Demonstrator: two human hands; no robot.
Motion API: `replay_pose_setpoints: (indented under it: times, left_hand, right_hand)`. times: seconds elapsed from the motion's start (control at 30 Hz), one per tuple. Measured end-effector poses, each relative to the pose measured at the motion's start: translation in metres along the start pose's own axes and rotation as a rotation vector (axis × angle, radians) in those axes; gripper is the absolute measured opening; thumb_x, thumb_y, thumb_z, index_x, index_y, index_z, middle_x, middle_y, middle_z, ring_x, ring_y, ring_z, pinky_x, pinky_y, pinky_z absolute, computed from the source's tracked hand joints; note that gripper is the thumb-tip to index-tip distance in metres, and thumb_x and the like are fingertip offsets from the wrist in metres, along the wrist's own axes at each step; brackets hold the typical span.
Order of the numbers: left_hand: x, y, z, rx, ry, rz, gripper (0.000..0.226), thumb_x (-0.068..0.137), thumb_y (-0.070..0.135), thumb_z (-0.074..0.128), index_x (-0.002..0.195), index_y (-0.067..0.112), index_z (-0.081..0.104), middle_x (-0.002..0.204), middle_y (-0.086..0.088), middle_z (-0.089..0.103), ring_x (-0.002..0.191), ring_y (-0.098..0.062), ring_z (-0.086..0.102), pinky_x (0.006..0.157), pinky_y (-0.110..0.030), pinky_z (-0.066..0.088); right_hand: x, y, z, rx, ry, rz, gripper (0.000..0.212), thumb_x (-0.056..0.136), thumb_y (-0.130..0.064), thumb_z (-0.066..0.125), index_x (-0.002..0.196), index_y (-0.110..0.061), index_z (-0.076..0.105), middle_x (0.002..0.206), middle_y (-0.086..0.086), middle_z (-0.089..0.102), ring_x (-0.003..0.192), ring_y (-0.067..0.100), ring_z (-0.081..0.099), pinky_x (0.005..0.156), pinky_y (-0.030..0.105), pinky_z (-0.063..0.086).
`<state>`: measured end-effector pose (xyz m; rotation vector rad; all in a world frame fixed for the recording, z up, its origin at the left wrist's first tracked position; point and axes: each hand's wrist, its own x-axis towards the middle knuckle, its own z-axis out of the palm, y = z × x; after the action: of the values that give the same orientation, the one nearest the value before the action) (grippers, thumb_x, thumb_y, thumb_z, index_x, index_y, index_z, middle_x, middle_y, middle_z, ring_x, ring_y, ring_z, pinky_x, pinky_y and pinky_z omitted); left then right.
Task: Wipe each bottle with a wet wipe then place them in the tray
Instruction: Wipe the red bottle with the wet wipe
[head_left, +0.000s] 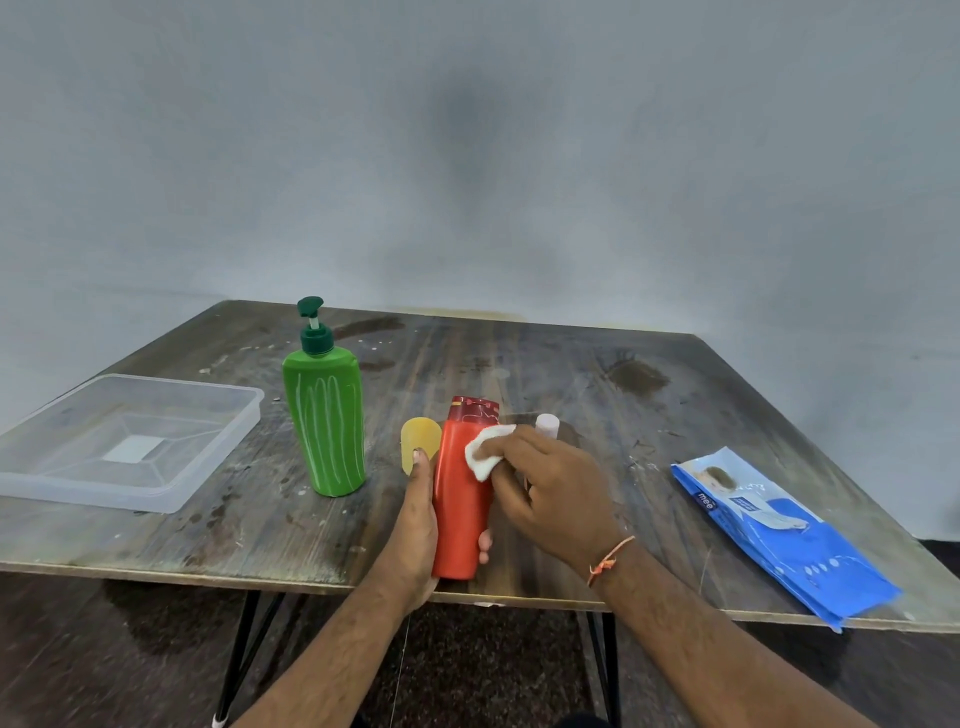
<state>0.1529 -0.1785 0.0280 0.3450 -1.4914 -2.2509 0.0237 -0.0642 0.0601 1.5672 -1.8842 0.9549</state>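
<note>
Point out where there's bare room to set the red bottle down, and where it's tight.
The clear tray at the left holds nothing. Bare tabletop lies behind the bottles and between the right hand and the blue wipes pack. It is crowded in the middle: green pump bottle, yellow bottle, red bottle, pale bottle.

We are gripping the red bottle (460, 512) in our left hand (415, 525) while our right hand (545, 493) is pressing a white wet wipe (485, 451) against it; the clear tray (130, 441) is sitting far left.
</note>
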Motion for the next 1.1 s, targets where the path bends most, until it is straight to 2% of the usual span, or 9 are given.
replay_pose_setpoints:
  times: [0.13,0.27,0.37,0.5,0.6,0.7,0.8,0.93,1.1]
  left_hand:
    - [0.001,-0.003,-0.004,-0.002,0.028,-0.042,0.091,0.097,0.077,0.022,0.120,0.003,0.069,0.079,-0.023,0.065,0.058,-0.027,0.062,0.055,-0.035,0.055]
    - [0.000,-0.003,-0.003,-0.025,0.034,-0.031,0.081,0.101,0.070,0.028,0.118,0.005,0.073,0.081,-0.024,0.066,0.058,-0.026,0.062,0.056,-0.035,0.055]
    - [0.001,-0.002,-0.003,0.015,0.056,-0.063,0.079,0.100,0.070,0.032,0.117,0.004,0.071,0.081,-0.024,0.068,0.063,-0.029,0.065,0.058,-0.036,0.057]
    - [0.001,-0.001,-0.003,0.006,0.073,-0.068,0.078,0.099,0.070,0.034,0.129,0.006,0.066,0.088,-0.023,0.069,0.070,-0.029,0.067,0.059,-0.037,0.058]
    - [0.000,0.000,-0.002,0.001,0.091,-0.076,0.070,0.104,0.065,0.032,0.128,0.011,0.069,0.091,-0.020,0.072,0.070,-0.026,0.069,0.056,-0.036,0.058]
    - [0.000,0.001,-0.003,-0.016,0.095,-0.095,0.072,0.103,0.067,0.034,0.124,0.010,0.072,0.090,-0.023,0.071,0.068,-0.029,0.067,0.055,-0.037,0.057]
    - [0.002,0.000,-0.006,-0.059,0.105,-0.104,0.074,0.102,0.069,0.036,0.124,0.008,0.072,0.087,-0.024,0.068,0.068,-0.028,0.066,0.055,-0.037,0.056]
    - [0.001,0.002,-0.004,-0.069,0.093,-0.120,0.072,0.104,0.066,0.034,0.126,0.008,0.071,0.089,-0.021,0.072,0.067,-0.026,0.068,0.052,-0.035,0.056]
    - [0.001,0.003,-0.005,-0.068,0.086,-0.140,0.074,0.104,0.067,0.036,0.123,0.005,0.071,0.085,-0.023,0.069,0.066,-0.028,0.065,0.052,-0.036,0.056]
  right_hand:
    - [0.006,-0.004,0.001,-0.011,-0.037,0.022,0.031,0.102,-0.024,0.057,0.128,-0.029,0.072,0.118,-0.013,0.074,0.089,0.004,0.066,0.070,0.016,0.049]
    - [-0.003,-0.001,-0.003,0.041,-0.206,-0.084,0.024,0.097,-0.025,0.062,0.116,-0.032,0.076,0.106,-0.017,0.074,0.084,-0.002,0.062,0.070,0.010,0.042]
    - [-0.004,0.007,-0.005,0.028,-0.125,-0.016,0.023,0.097,-0.025,0.062,0.114,-0.032,0.076,0.110,-0.017,0.075,0.081,-0.012,0.047,0.069,0.005,0.032]
    - [-0.004,0.006,-0.004,0.022,-0.133,0.008,0.034,0.100,-0.025,0.056,0.128,-0.032,0.073,0.116,-0.015,0.075,0.083,0.001,0.060,0.069,0.008,0.038]
    - [-0.011,0.005,-0.008,0.075,-0.226,-0.092,0.024,0.098,-0.023,0.064,0.117,-0.031,0.076,0.110,-0.015,0.076,0.085,0.002,0.065,0.069,0.012,0.047]
    - [-0.014,0.008,-0.009,0.087,-0.155,-0.063,0.016,0.095,-0.019,0.067,0.104,-0.029,0.076,0.104,-0.018,0.073,0.081,-0.005,0.060,0.069,0.015,0.046]
    - [-0.014,0.008,-0.004,0.063,-0.085,0.029,0.022,0.097,-0.018,0.064,0.113,-0.029,0.074,0.109,-0.018,0.071,0.078,-0.009,0.056,0.070,0.009,0.037]
    - [-0.022,0.003,-0.003,0.104,-0.155,-0.067,0.029,0.096,-0.015,0.065,0.119,-0.029,0.075,0.113,-0.015,0.074,0.088,0.001,0.066,0.071,0.013,0.048]
    - [-0.019,0.005,-0.001,0.086,-0.046,-0.003,0.018,0.097,-0.019,0.064,0.110,-0.029,0.074,0.107,-0.017,0.073,0.083,-0.009,0.053,0.069,0.015,0.044]
